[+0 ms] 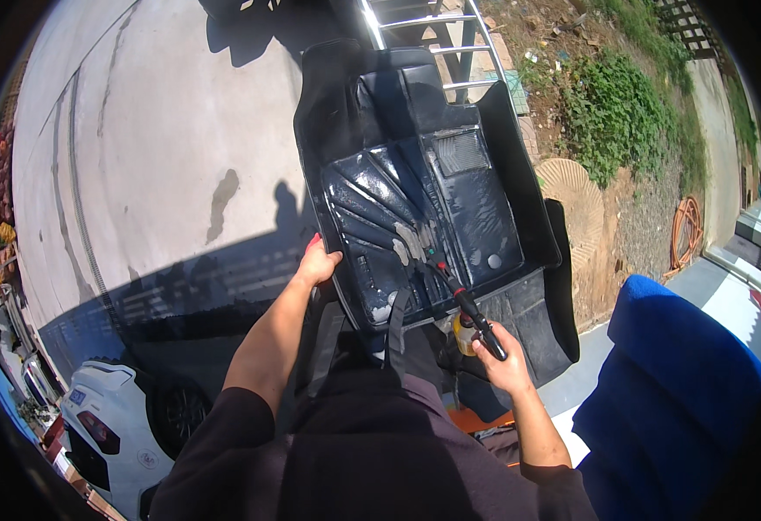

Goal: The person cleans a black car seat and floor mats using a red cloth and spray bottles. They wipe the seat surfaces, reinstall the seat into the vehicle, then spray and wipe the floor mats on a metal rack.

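A black moulded car floor mat (380, 189) lies before me, tilted in view, with wet glossy patches and a ribbed heel pad (462, 153). My left hand (318, 264) grips its left rim; something red shows at the fingers. In my right hand (507, 365) is a black spray gun (468, 305) with a red collar and a bottle (464, 335) of yellowish liquid below it. The nozzle points at the lower middle of the mat, where pale wet streaks (410, 241) show. Dark straps (395, 322) hang over the mat's near edge.
Beneath the mat's far end is a metal ladder (462, 49). Another black mat (530, 319) lies under its near right side. Blue fabric (674, 384) covers something at the right. A white car (103, 417) stands lower left on concrete (178, 130); an orange hose (685, 228) lies coiled at right.
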{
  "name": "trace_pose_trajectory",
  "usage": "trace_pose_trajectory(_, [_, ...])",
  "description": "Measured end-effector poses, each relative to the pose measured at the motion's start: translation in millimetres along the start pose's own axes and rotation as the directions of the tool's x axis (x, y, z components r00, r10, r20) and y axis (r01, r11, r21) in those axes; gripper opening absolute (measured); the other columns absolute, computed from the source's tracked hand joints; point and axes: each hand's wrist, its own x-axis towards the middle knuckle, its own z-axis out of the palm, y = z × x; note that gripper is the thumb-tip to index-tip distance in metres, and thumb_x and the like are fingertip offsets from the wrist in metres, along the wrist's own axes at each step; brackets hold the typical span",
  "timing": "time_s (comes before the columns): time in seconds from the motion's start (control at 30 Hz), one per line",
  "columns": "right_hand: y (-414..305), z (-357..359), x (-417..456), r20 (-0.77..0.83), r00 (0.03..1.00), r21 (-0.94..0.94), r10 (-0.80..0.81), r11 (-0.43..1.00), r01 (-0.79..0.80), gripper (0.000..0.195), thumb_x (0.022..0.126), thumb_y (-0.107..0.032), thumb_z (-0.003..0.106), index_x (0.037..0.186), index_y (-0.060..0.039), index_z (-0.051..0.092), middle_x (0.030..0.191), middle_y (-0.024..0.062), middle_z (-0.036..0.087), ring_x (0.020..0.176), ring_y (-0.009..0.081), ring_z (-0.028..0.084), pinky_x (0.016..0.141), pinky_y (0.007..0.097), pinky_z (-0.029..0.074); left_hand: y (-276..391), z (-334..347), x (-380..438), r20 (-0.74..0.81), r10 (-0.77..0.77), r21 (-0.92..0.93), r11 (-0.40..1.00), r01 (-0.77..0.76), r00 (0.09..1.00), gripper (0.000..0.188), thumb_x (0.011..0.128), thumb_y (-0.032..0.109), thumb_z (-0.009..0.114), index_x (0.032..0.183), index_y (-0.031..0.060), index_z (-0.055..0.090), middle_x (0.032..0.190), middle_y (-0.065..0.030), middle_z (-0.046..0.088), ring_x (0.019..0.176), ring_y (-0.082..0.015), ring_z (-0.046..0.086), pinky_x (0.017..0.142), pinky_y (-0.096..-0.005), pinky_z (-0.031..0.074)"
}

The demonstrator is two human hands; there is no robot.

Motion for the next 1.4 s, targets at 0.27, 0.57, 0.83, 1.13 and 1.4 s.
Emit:
trace_pose_trajectory(0.27, [10, -7, -4, -0.056, 0.996, 0.054, 0.070, 0.996, -0.067, 0.029, 0.092, -0.011, 0.069, 0.119, -0.0029, 0.062, 0.092, 0.0027, 0.064, 0.087, 0.0112, 0.060, 0.083, 0.0279, 0.049, 16, 31, 24, 0.069, -0.017, 0.181, 0.983, 0.004, 0.997, 0.043, 0.088, 0.016, 0.071, 0.126, -0.0018, 0.063, 0.121, -0.0205, 0.069, 0.120, -0.0359, 0.062, 0.104, -0.0386, 0.045])
trace_pose_trajectory(0.57, [-48, 6, 38, -0.065, 0.992, -0.034, 0.109, 0.993, -0.111, 0.021, 0.093, -0.010, 0.069, 0.112, -0.0012, 0.063, 0.093, 0.0032, 0.064, 0.087, 0.0107, 0.057, 0.084, 0.0282, 0.048, 0, 66, 15, 0.017, -0.050, -0.008, 0.999, 0.050, 0.999, 0.042, 0.088, 0.024, 0.069, 0.124, 0.0038, 0.064, 0.115, -0.0201, 0.071, 0.112, -0.0377, 0.065, 0.096, -0.0413, 0.050])
trace_pose_trajectory(0.83, [-84, 34, 138, 0.031, 0.984, -0.316, 0.175, 0.936, -0.156, 0.022, 0.094, -0.013, 0.069, 0.111, -0.0023, 0.065, 0.089, 0.0109, 0.068, 0.091, 0.0139, 0.064, 0.087, 0.0328, 0.050, -13, 82, 8, -0.023, -0.061, -0.066, 0.996, 0.059, 0.998, 0.043, 0.090, 0.023, 0.066, 0.129, 0.0043, 0.058, 0.115, -0.0221, 0.070, 0.111, -0.0402, 0.065, 0.094, -0.0455, 0.051])
trace_pose_trajectory(1.13, [-88, 70, 192, -0.003, 0.960, -0.398, 0.280, 0.880, -0.258, 0.021, 0.092, -0.018, 0.073, 0.104, -0.0011, 0.067, 0.083, 0.0090, 0.069, 0.079, 0.0139, 0.061, 0.078, 0.0314, 0.049, -6, 76, 13, 0.046, -0.160, -0.061, 0.985, 0.163, 0.986, 0.049, 0.092, 0.024, 0.063, 0.136, 0.0066, 0.052, 0.120, -0.0228, 0.068, 0.115, -0.0411, 0.062, 0.097, -0.0471, 0.049])
trace_pose_trajectory(1.4, [-89, 71, 214, 0.007, 0.964, -0.522, 0.267, 0.823, -0.224, 0.022, 0.091, -0.019, 0.073, 0.104, -0.0021, 0.067, 0.083, 0.0123, 0.069, 0.077, 0.0192, 0.062, 0.078, 0.0345, 0.050, -10, 80, 12, 0.060, -0.194, -0.067, 0.978, 0.197, 0.979, 0.044, 0.092, 0.023, 0.062, 0.131, 0.0052, 0.054, 0.113, -0.0239, 0.069, 0.109, -0.0428, 0.064, 0.094, -0.0491, 0.051])
